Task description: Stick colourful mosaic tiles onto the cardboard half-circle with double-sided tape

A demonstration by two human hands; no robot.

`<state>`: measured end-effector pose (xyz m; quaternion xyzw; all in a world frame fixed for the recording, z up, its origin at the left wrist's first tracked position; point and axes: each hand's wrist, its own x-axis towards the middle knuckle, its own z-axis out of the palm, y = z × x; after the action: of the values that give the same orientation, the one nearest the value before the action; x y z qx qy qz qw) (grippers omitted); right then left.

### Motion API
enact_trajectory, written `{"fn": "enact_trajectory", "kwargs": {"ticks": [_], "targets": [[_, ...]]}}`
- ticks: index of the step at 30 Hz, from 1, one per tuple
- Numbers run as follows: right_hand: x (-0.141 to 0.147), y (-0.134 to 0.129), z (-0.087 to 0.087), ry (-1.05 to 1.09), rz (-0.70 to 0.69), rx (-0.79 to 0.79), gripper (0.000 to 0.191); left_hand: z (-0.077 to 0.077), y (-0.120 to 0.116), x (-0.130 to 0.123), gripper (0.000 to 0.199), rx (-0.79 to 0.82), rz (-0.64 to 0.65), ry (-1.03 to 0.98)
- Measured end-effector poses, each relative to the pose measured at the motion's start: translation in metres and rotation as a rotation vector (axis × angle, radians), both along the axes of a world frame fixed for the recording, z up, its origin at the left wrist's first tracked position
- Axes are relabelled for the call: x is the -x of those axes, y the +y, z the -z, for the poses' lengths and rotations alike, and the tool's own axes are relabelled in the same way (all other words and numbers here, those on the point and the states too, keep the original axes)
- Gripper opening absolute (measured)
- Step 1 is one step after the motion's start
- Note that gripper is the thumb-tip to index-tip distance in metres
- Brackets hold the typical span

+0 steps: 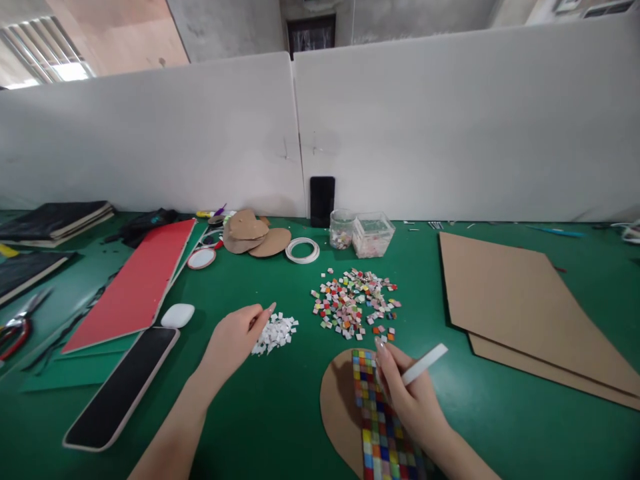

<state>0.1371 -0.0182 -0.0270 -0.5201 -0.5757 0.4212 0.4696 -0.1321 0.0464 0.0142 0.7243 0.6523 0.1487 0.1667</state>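
Note:
My left hand (239,337) has its fingers curled and pressed together at the edge of a pile of small white square chips (278,331). What it pinches, if anything, is hidden. My right hand (407,393) grips a white stick-shaped tool (425,364), its blunt end sticking up to the right and its working end hidden by the fingers. Under that hand lies a round cardboard piece (340,400), partly covered by rows of colourful square mosaic tiles (371,427). The right fingertips are at the top of the tiled strip. Loose coloured tiles (353,303) are scattered just beyond.
Clear plastic boxes (373,235) stand behind the tiles beside an upright phone (323,201) and a white ring roll (303,251). Cardboard sheets (520,300) lie right. Another phone (123,387), a white case (178,315), a red board (135,287) and scissors (20,327) are left.

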Motion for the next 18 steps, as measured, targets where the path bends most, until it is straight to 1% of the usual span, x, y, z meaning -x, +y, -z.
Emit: {"fn": "enact_trajectory", "kwargs": {"ticks": [2,5,6,10,14,18], "targets": [[0.0008,-0.0006,0.0007,-0.017,-0.016,-0.002,0.036,0.0007,0.0008,0.0023,0.036,0.009,0.019,-0.014],[0.0026,-0.0023,0.0024,-0.046,-0.038,0.015,0.036,-0.0022,0.0015,0.0044,0.021,0.040,0.040,-0.086],[0.0032,-0.0030,0.0028,-0.053,-0.045,0.027,0.035,-0.0036,0.0016,0.0045,0.018,0.044,0.036,-0.110],[0.0046,-0.0052,0.0031,-0.065,-0.080,0.044,0.035,-0.0067,0.0007,0.0023,0.022,0.056,0.031,-0.140],[0.0042,-0.0046,0.0013,-0.078,-0.102,0.005,0.036,-0.0054,-0.0010,-0.0002,0.027,0.076,0.057,-0.126],[0.0038,-0.0029,-0.0001,-0.095,-0.107,0.007,0.036,-0.0053,-0.0027,-0.0014,0.032,0.104,0.095,-0.183]]}}
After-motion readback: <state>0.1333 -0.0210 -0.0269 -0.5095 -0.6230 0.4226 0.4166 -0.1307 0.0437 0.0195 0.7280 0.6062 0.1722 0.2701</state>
